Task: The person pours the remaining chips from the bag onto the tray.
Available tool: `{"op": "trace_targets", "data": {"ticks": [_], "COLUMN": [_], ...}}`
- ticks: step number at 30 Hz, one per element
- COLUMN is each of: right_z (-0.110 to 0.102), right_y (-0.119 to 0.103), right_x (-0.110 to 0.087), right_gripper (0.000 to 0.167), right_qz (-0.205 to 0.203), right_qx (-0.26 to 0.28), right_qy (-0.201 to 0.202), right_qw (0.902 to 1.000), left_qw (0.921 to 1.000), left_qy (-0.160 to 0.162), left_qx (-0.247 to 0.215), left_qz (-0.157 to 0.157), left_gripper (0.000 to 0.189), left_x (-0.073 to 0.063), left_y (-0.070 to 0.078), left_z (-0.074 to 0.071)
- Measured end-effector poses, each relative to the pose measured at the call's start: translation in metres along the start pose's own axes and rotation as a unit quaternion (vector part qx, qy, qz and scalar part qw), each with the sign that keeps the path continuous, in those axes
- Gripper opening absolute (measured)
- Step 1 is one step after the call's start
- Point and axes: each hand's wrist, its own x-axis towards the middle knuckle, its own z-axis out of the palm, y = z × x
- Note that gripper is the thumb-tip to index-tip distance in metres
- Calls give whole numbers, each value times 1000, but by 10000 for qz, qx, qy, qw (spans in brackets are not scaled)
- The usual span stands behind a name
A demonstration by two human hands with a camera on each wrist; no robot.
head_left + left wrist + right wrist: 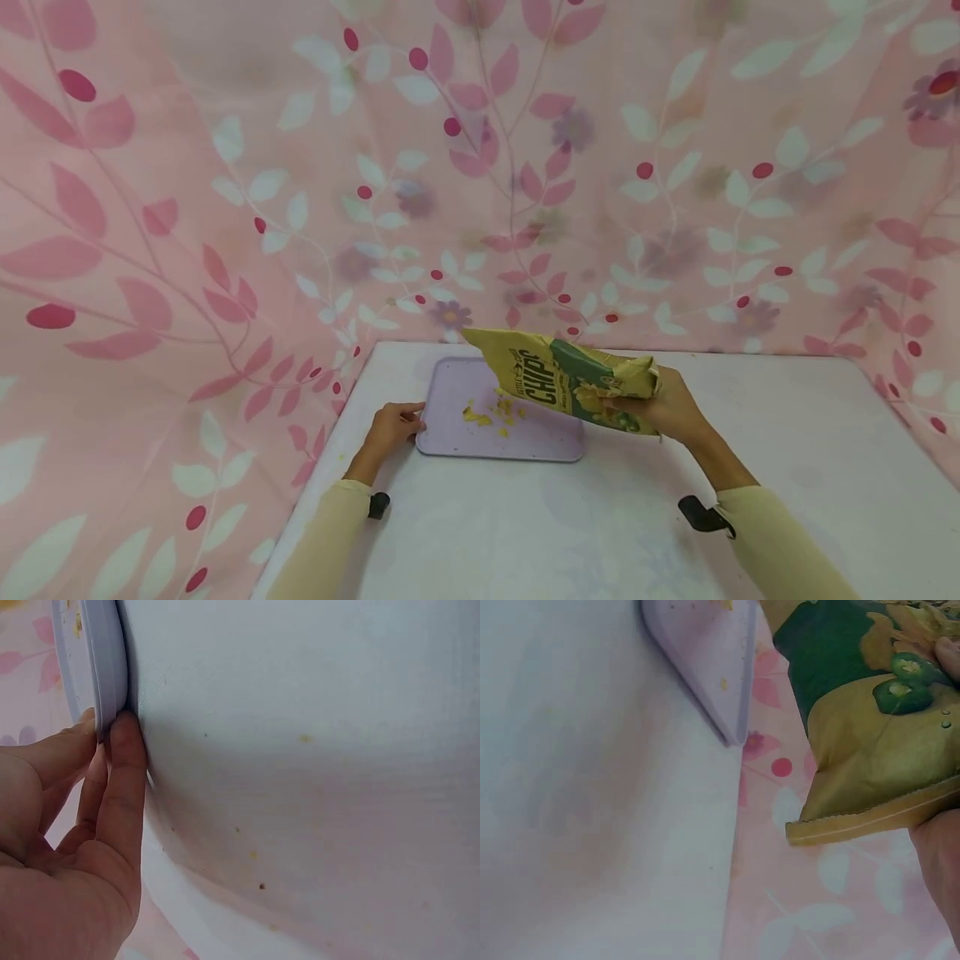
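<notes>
My right hand point(671, 408) grips a yellow and green chip bag point(558, 375) by its bottom end. The bag tilts over the tray, its open end toward the upper left. Beneath it lies a light purple tray point(457, 442) with several broken chips point(504, 408) scattered near its middle. At the tray's left edge my left hand point(392, 425) pinches the rim, thumb on top and fingers below, as the left wrist view shows. The right wrist view has the bag's sealed bottom edge point(870, 825) and a corner of the tray point(735, 727).
A white table point(525, 525) carries the tray, with small crumbs point(262, 886) on its surface near the left hand. Pink floral cloth point(480, 167) hangs behind and along the sides. A dark strap point(703, 514) sits at the right wrist.
</notes>
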Motion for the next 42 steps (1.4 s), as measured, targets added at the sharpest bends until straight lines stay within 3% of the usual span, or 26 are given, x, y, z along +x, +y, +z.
{"op": "trace_targets", "data": {"ticks": [4,8,10,17,24,27,31,34,37,39,42], "right_z": [0,-3,-3,4,-4,-6,-9,-14,-19,-19,-16], "right_y": [9,17,22,40,27,23,18,13,7,1,-6], "right_x": [5,7,5,-5,-2,5,16,19,14,8,0], "right_gripper": [40,58,57,47,48,45,43,44,48,47,46], "right_qz": [211,49,89,314,427,117,-178,14,180,148,-112], "right_qx": [-346,133,322,-516,35,-607,-1469,-1293,-693,-336,-439], "right_qy": [-31,165,193,-2,192,-27,-170,-159,-38,-3,-119], "right_qw": [9992,9998,9993,9982,9989,9981,9888,9915,9974,9993,9989], "left_qw": [10000,9999,9999,9999,9999,9999,9998,9998,9998,9998,9996], "left_qy": [-47,-64,-74,-72,-67,-104,-72,-18,-24,-47,-77], "left_qx": [23,7,16,85,54,71,173,197,213,211,253], "left_qz": [-52,-107,-86,-76,-53,-118,-42,-6,-44,-57,-48], "left_gripper": [44,44,44,44,44,45,44,45,45,45,45], "left_x": [0,0,1,1,2,2,3,3,4,4,2], "left_y": [-1,1,2,2,2,3,6,9,8,6,3], "left_z": [-2,-3,-3,-1,-1,-1,-3,-5,-5,-4,-3]}}
